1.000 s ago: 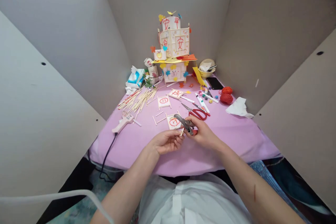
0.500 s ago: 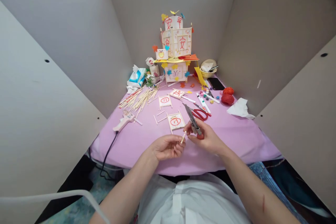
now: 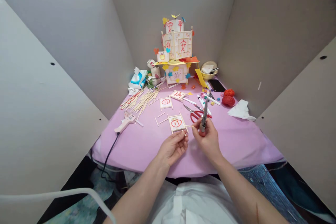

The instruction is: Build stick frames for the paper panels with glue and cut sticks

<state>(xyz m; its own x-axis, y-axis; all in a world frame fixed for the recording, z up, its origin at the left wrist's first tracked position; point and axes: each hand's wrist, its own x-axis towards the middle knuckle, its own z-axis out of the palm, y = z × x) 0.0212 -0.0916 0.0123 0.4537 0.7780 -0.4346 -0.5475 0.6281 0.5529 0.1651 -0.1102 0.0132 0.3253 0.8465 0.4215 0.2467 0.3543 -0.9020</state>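
Note:
My left hand (image 3: 174, 147) is closed in a pinch just in front of a paper panel (image 3: 176, 123) with wooden sticks along its sides and a red circled character. What its fingertips hold is too small to make out. In my right hand (image 3: 208, 140) is a pair of pliers (image 3: 204, 117) with grey jaws and red handles, pointing up and away from me. A short wooden stick (image 3: 187, 126) reaches left from the right fingertips, over the panel's edge. Red-handled scissors (image 3: 195, 114) lie just beyond the right hand.
A decorated paper tower (image 3: 178, 49) stands at the back. Loose sticks (image 3: 145, 100) and a corded glue gun (image 3: 125, 122) lie left; two more panels (image 3: 166, 102) are in the middle. Red yarn (image 3: 228, 100) and a crumpled tissue (image 3: 241, 110) are right. Grey partitions (image 3: 173, 0) enclose the table.
My right hand has moved slightly right and the pliers now point more upright. The short stick once at my left fingertips is no longer plain there; one now shows at the right fingertips.

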